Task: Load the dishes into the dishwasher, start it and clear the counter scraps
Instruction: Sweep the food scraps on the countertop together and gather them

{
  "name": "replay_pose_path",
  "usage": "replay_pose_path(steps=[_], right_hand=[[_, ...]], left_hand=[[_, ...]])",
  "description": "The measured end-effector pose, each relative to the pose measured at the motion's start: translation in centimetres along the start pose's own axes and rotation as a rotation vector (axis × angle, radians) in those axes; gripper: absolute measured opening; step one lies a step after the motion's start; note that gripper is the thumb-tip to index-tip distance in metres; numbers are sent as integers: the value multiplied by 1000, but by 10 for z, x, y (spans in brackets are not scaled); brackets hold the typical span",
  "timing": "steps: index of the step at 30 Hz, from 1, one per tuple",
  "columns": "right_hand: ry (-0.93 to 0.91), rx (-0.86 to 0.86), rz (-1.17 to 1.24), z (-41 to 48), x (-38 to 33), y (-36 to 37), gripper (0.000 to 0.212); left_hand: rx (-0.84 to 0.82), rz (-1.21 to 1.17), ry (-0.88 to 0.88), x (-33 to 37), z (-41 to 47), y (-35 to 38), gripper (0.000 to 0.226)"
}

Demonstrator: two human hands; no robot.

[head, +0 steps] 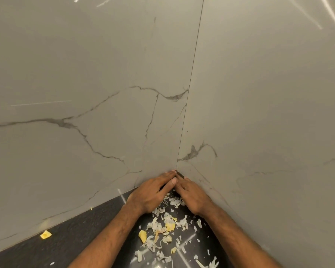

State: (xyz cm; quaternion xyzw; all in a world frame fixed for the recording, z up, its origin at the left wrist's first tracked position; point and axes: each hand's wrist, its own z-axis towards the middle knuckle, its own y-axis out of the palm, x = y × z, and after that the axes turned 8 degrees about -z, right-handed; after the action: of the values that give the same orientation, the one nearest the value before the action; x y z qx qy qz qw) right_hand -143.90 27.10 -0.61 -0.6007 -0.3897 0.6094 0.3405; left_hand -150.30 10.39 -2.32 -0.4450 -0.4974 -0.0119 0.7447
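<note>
Both hands reach into the wall corner (177,167), fingertips meeting. Left hand (151,192) and right hand (193,194) lie flat, fingers straight, holding nothing, flanking the scraps (166,227).

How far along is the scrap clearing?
Done: nothing visible; dishwasher out of view. In hand: left hand and right hand meet in the corner of the glossy black counter, flanking pale peel scraps. Left: that litter, plus a stray yellow piece near the marble wall.

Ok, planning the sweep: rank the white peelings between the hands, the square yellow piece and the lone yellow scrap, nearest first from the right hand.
From the right hand:
1. white peelings, right beside it, on its left.
2. square yellow piece, lower in the view, centre.
3. lone yellow scrap, far off to the left.
</note>
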Motion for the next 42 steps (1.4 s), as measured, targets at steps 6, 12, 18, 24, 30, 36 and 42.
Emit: replay_pose_path(steps=[6, 12, 18, 24, 30, 36, 42], right_hand=[[8, -26, 104, -26, 4, 8, 83], [-55, -85, 128, -98, -17, 14, 53], [-69, -195, 220, -168, -36, 8, 51], [73, -30, 134, -219, 34, -39, 53], [102, -43, -123, -205, 45, -18, 74], [-121, -121, 100, -175, -16, 10, 66], [-6, -3, 106, -94, -13, 2, 68]], left_hand=[[-7, -77, -25, 15, -34, 5, 71], [-57, -73, -31, 45, -105, 27, 68], [-107, -213, -20, 82, -177, 39, 59], [131, -490, -64, 76, -208, 32, 78], [205, -319, -117, 64, -179, 33, 65], [256, -223, -117, 55, -160, 33, 73], [363, -158, -165, 35, -118, 16, 67]])
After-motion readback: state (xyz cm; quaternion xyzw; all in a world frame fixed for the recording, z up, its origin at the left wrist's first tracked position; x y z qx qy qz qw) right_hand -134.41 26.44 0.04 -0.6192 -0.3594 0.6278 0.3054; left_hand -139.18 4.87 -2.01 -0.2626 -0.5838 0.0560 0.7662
